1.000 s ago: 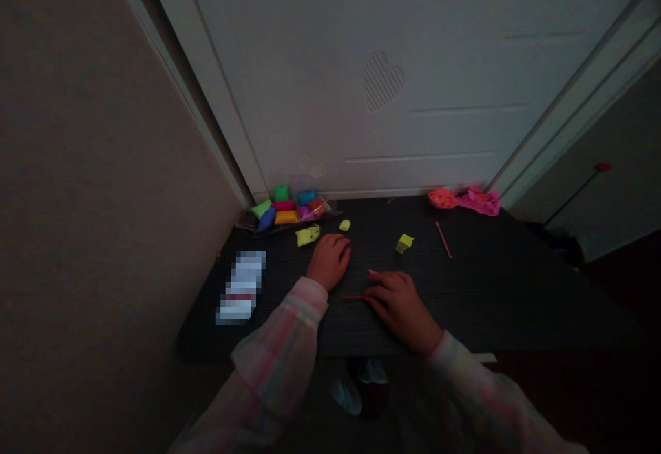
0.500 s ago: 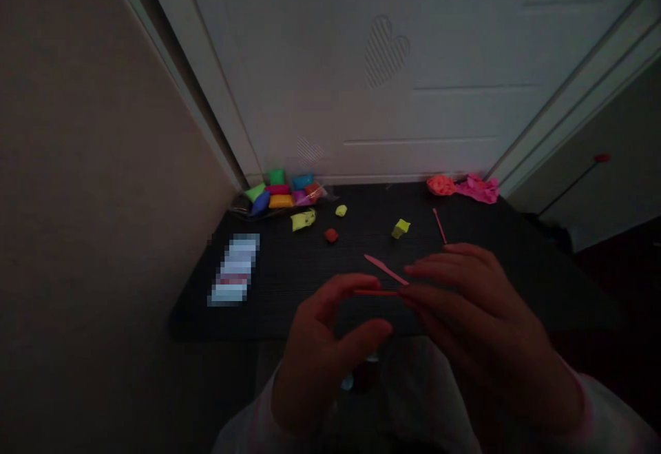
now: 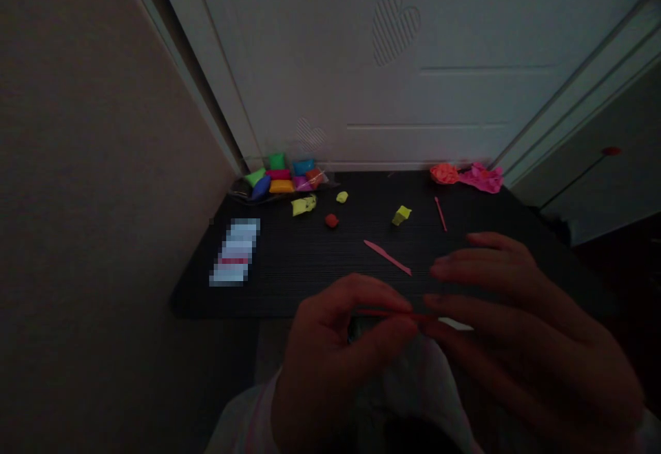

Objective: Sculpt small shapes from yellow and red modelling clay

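A thin red strip (image 3: pixel 374 313), perhaps modelling clay, runs level in front of me at the near edge of the table. My left hand (image 3: pixel 341 351) pinches it between thumb and fingertips. At the strip's right end, the thumb and index finger of my right hand (image 3: pixel 527 337) close on it, while the other fingers are stretched out. Just beyond my hands a pink plastic knife (image 3: pixel 387 257) lies slantwise on the tabletop. A thin pink tool (image 3: pixel 441 213) lies farther back on the right.
The dark table (image 3: pixel 299 282) meets a white door (image 3: pixel 330 61). Colourful clay packets (image 3: pixel 281 186), an opened yellow packet (image 3: pixel 303 205), a yellow lump (image 3: pixel 342 197), a red lump (image 3: pixel 331 220), a yellow block (image 3: pixel 401 215), pink-orange crumpled pieces (image 3: pixel 480 177) and a blurred phone-like rectangle (image 3: pixel 235 251) lie on it.
My left thumb has closed onto the red strip, where before it was apart from the fingers. My right hand has shifted right, and the whole pink knife now shows.
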Motion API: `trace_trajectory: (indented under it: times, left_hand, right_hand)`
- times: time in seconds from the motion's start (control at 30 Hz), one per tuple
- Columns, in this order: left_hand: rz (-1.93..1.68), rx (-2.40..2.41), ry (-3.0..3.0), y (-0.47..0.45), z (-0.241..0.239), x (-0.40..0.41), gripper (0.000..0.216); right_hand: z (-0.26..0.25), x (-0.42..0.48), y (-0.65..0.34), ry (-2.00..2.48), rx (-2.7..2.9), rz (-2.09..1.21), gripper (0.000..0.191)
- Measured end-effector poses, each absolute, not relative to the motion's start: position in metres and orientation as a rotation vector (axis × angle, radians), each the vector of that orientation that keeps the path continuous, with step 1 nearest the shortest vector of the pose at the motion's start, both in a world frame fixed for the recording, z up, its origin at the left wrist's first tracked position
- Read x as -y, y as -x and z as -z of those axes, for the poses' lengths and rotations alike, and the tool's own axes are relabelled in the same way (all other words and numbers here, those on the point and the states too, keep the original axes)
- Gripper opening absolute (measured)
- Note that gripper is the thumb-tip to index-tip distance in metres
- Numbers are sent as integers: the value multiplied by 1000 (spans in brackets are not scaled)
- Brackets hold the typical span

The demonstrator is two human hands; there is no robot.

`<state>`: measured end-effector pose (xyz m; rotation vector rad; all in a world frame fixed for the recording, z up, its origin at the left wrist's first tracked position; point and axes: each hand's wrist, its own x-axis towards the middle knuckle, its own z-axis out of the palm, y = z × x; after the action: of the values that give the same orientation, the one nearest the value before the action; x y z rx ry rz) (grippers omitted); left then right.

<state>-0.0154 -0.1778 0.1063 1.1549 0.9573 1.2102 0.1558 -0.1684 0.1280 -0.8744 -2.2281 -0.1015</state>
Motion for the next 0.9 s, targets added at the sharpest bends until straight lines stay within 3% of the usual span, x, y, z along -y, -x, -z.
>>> trace_trajectory:
  times: [0.27, 0.9]
  left_hand:
    - [-1230, -976, -1225, 15, -108, 182, 4]
    - [-1300, -986, -1337, 17, -112, 185, 9]
  right_hand:
    - [-134, 170, -156, 858, 2218, 126, 11]
    - [-131, 173, -153, 848, 2123, 86, 13]
